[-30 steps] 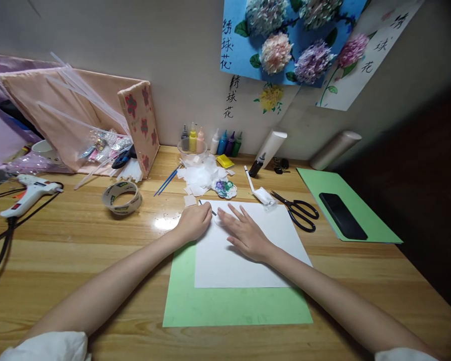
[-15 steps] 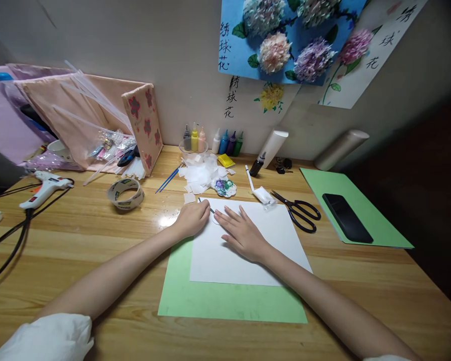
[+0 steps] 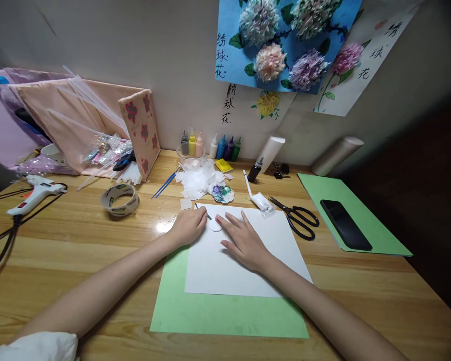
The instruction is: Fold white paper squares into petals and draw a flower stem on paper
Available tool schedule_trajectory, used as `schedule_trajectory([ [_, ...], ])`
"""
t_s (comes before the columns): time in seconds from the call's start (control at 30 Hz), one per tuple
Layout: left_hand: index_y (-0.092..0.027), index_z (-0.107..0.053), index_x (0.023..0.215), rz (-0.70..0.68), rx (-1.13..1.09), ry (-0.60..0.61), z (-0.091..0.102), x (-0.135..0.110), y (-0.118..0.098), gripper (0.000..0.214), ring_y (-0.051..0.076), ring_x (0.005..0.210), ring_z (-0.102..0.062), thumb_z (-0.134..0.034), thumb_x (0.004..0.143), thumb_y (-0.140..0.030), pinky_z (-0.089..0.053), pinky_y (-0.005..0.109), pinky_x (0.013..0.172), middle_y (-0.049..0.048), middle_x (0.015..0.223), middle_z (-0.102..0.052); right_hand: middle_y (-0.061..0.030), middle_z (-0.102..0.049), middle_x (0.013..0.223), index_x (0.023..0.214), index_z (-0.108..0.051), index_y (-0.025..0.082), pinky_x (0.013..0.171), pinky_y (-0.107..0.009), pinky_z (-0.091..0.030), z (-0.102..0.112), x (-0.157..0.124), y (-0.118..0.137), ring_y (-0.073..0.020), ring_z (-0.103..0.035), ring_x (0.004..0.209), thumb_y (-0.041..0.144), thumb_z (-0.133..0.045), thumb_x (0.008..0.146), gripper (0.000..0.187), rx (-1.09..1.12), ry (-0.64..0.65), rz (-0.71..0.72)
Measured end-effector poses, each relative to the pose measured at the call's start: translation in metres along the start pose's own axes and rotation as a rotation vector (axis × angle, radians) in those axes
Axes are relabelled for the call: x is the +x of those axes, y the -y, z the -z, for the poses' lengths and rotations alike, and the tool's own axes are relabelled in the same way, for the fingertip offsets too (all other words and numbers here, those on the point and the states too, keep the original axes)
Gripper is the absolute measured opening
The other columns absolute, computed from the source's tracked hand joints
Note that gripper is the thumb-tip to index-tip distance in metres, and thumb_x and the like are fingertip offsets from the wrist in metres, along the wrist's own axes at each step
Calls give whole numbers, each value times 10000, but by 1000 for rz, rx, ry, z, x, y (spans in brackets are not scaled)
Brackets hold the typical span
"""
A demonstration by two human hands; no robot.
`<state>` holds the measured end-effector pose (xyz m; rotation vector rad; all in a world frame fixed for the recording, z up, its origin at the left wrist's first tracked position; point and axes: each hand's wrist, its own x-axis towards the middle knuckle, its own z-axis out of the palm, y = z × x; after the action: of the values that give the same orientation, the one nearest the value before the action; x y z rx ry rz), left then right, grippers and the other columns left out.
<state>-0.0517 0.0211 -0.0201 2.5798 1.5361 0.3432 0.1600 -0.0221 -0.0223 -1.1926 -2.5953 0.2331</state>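
Observation:
My left hand [image 3: 189, 226] is closed around a slim dark pencil [image 3: 209, 216], whose ends stick out above and beside the fingers. It rests at the upper left of a white sheet of paper [image 3: 218, 276]. My right hand [image 3: 245, 241] lies flat on that sheet with its fingers spread. Its fingertips touch or nearly touch a small round white shape [image 3: 215, 226] with a thin dark outline; whether this is a loose disc or a drawn circle I cannot tell. Beneath the white sheet is a larger green sheet [image 3: 225, 321].
Black-handled scissors [image 3: 303, 216] lie right of the paper. Behind it are white paper scraps [image 3: 199, 178], a stained palette [image 3: 223, 193] and paint bottles [image 3: 221, 148]. A tape roll [image 3: 120, 199] and glue gun [image 3: 35, 193] are left; a phone [image 3: 346, 224] lies right.
The view has shifted slightly, so the desk sits a little lower in the picture. More of the round outline shows between my hands. Both hands keep nearly the same place on the paper.

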Motion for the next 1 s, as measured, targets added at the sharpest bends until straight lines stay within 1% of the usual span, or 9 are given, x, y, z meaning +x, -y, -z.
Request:
schedule_trajectory([
  [0.07, -198, -479, 836, -1, -2, 0, 0, 0, 0, 285, 189, 709, -595, -237, 958, -286, -312, 283, 600, 37, 776, -647, -68, -359, 1467, 1470, -140, 230, 1124, -561, -145, -1, -1, -1, -249, -281, 1365, 470, -331, 935, 617, 16, -26, -15],
  [0.13, -199, -482, 838, 4, -2, 2, 0, 0, 0, 288, 192, 709, -596, -238, 958, -291, -311, 284, 597, 36, 777, -649, -71, -309, 1491, 1472, -110, 221, 1132, -554, -125, -2, -1, -2, -244, -217, 1390, 486, -340, 928, 648, 38, -51, 8],
  [0.23, -198, -488, 846, 2, 1, -2, -1, 1, 0, 284, 194, 701, -595, -242, 956, -287, -309, 288, 596, 38, 773, -650, -56, -308, 1493, 1464, -130, 229, 1136, -561, -83, -3, 0, -2, -245, -158, 1407, 520, -366, 910, 669, 66, -10, 68],
  [0.33, -195, -491, 846, -10, 8, -10, -2, 0, 0, 274, 195, 689, -592, -253, 951, -278, -305, 290, 594, 42, 758, -649, -51, -356, 1469, 1446, -185, 242, 1134, -570, -74, -4, 0, -3, -248, -191, 1396, 535, -386, 898, 654, 82, 37, 77],
  [0.53, -198, -495, 844, -8, 22, -1, -1, -1, -1, 276, 196, 686, -594, -256, 949, -287, -306, 293, 589, 40, 756, -650, -75, -312, 1490, 1430, -195, 224, 1133, -568, -80, -6, 2, -4, -245, -150, 1407, 529, -384, 899, 641, 111, -6, 103],
  [0.63, -199, -494, 848, -8, 31, -3, -1, -1, -1, 280, 196, 695, -597, -252, 951, -294, -306, 293, 590, 39, 761, -652, -73, -397, 1441, 1423, -214, 234, 1131, -578, -71, -6, 5, -4, -245, -209, 1390, 525, -405, 892, 635, 123, 24, 84],
  [0.8, -202, -495, 853, -5, 13, -7, -1, 0, -1, 282, 192, 698, -602, -248, 953, -292, -318, 292, 596, 33, 770, -655, -79, -354, 1466, 1415, -230, 225, 1131, -562, -104, -5, 6, -4, -239, -198, 1396, 494, -357, 918, 579, 152, -83, 82],
  [0.9, -203, -496, 851, -7, 8, -7, -1, 0, -1, 274, 193, 699, -603, -256, 950, -291, -320, 295, 593, 31, 771, -655, -73, -423, 1425, 1409, -272, 230, 1131, -561, -99, -2, 5, -3, -239, -243, 1379, 469, -364, 924, 548, 126, -26, 56],
  [1.0, -203, -499, 845, -7, 3, -3, -1, 0, -1, 268, 194, 712, -604, -265, 947, -287, -322, 295, 593, 32, 775, -653, -79, -404, 1438, 1420, -271, 216, 1130, -564, -93, -2, 6, -2, -248, -185, 1399, 488, -379, 913, 585, 96, -37, 46],
])
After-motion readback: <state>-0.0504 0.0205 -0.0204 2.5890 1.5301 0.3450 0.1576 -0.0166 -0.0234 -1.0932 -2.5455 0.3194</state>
